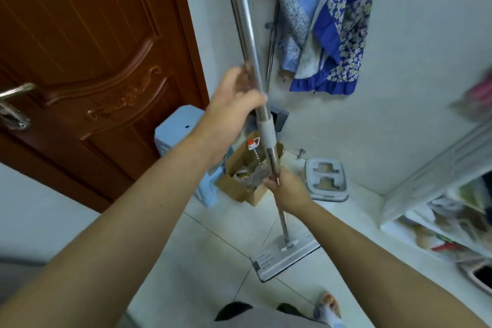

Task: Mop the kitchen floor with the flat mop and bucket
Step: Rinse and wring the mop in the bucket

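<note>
Door (87, 61) is filling the left side, its lever handle (16, 93) sitting at the left edge. A pale blue stool (181, 128) is standing on the floor (213, 261) by the door's right edge, with a cardboard box (239, 184) just right of it, holding a bottle (255, 160) with a red cap. Left hand (234, 98) is gripping the mop pole (251, 61) high up, fingers curling round the steel tube. Right hand (286, 189) is gripping the same pole lower down, below the grey collar, fingers wrapping it. Pole is standing near upright, tilting slightly. Mop head (282, 255) is lying flat on the floor tiles in front of the person's foot (328, 303). Bucket (326, 178) is sitting on the floor against the back wall, just right of the pole, apart from the mop head. Blue patterned cloth (327, 21) is hanging on the wall above it. Cluttered shelf (452, 221) is running along the right edge, blurred.
</note>
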A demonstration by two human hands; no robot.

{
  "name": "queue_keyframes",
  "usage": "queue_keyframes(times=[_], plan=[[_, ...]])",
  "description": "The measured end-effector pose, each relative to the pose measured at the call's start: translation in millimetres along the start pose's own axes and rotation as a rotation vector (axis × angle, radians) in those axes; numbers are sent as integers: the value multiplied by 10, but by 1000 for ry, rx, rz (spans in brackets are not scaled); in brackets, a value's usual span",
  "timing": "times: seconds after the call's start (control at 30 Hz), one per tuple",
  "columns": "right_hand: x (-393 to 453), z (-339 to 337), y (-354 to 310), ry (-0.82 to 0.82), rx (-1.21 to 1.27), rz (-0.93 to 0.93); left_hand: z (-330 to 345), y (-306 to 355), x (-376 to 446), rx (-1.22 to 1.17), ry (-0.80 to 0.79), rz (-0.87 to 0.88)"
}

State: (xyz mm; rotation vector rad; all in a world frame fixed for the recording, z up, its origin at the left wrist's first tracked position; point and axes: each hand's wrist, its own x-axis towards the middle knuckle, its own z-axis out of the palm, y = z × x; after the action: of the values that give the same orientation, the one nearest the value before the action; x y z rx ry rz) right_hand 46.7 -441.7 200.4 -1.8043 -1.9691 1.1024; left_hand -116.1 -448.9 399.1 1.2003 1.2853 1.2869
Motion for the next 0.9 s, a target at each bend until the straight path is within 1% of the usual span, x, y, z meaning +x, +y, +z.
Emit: queue_keyframes(times=[0.1, 0.13, 0.17, 0.2, 0.23, 0.27, 0.3, 0.33, 0.37, 0.4, 0.43, 0.47, 0.5, 0.53, 0.57, 0.6, 0.63, 0.67, 0.7, 0.73, 0.8, 0.83, 0.9], plan=[[-7, -527, -310, 118, -80, -121, 254, -770, -362, 63, -207, -237], [-23, -695, -448, 160, -113, -173, 412, -973, -420, 92, -268, -278], [-51, -805, -636, 202, -137, -246, 524, -1114, -459, 148, -265, -263], [-89, -929, -791, 241, -149, -312, 657, -1199, -412, 215, -200, -228], [-131, -1022, -933, 248, -100, -370, 757, -1211, -332, 249, -83, -196], [-164, -1148, -947, 218, 45, -398, 888, -1186, -213, 226, 23, -177], [-167, -1240, -909, 155, 303, -398, 957, -1150, -87, 165, 127, -176], [-157, -1341, -711, 117, 525, -352, 1047, -1104, 37, 58, 193, -200], [-151, -1397, -436, 139, 616, -283, 1066, -1064, 125, -51, 247, -232], [-124, -1485, -66, 206, 530, -161, 1124, -1004, 240, -136, 276, -254], [-109, -1504, 363, 235, 342, 11, 1137, -945, 315, -194, 289, -237], [-99, -1534, 856, 202, 139, 212, 1181, -905, 416, -240, 283, -205], [-122, -1497, 1322, 122, 3, 403, 1202, -851, 484, -269, 275, -166], [-171, -1431, 1734, 27, -71, 548, 1233, -796, 558, -284, 263, -135], [-217, -1381, 2078, -64, -64, 640, 1312, -754, 637, -294, 250, -116], [-273, -1295, 2288, -133, 10, 695, 1342, -710, 686, -312, 241, -108], [-283, -1257, 2464, -175, 160, 727, 1462, -677, 751, -314, 238, -103], [-302, -1213, 2539, -181, 319, 739, 1553, -661, 789, -318, 238, -105], [-295, -1178, 2572, -152, 432, 723, 1653, -648, 815, -311, 249, -103], [-254, -1182, 2592, -100, 463, 670, 1780, -635, 839, -302, 267, -106], [-136, -1242, 2492, 40, 362, 547, 1998, -613, 883, -291, 312, -111], [-104, -1241, 2367, 80, 292, 488, 2059, -630, 873, -267, 325, -115], [-20, -1332, 2143, 95, 164, 355, 2291, -664, 898, -202, 336, -116]])
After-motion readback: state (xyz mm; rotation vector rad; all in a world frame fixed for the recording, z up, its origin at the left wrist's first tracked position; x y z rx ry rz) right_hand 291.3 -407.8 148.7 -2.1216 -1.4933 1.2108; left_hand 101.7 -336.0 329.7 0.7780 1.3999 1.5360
